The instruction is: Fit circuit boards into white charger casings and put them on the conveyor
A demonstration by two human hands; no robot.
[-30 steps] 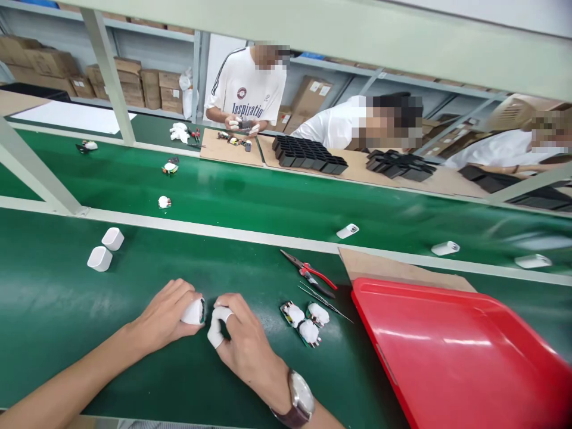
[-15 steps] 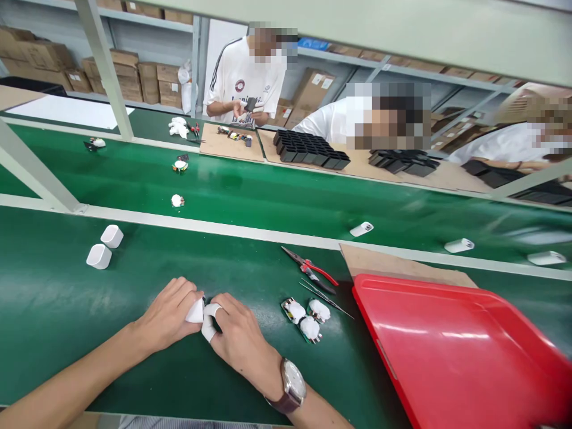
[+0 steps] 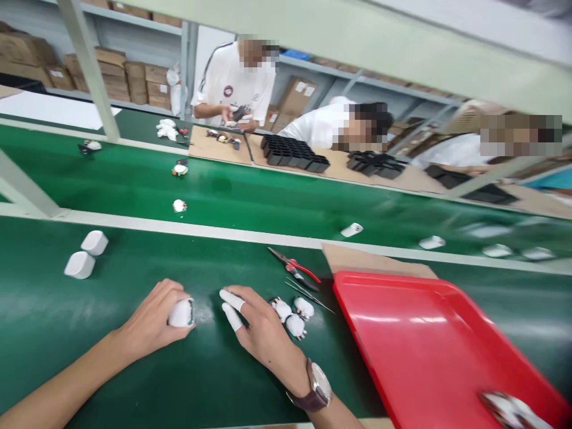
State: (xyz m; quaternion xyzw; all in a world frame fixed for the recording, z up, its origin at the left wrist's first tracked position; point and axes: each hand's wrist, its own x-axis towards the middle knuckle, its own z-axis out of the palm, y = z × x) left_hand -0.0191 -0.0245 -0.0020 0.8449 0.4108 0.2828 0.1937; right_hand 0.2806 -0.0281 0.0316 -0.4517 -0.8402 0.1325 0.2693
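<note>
Left hand [image 3: 152,322] fingers closed around white casing [image 3: 181,313], open end facing right hand [image 3: 263,330]. Right fingers spread and empty, resting on worktop [image 3: 111,357] just beside loose boards [image 3: 292,316], within reach.

My left hand [image 3: 151,320] lies knuckles up, its fingers curled shut in a tight grip and the thumb pressed in from the near side. My bare left forearm [image 3: 58,390] runs back from it, almost straight, to the lower left corner. My right hand [image 3: 266,330] lies near it but apart, palm down and open, with the fingers stretched out to the left and slightly spread. White rubber finger cots [image 3: 233,317] cover two of them. My right wrist [image 3: 298,369], wearing a brown-strapped silver wristwatch [image 3: 318,388], angles back toward me.
</note>
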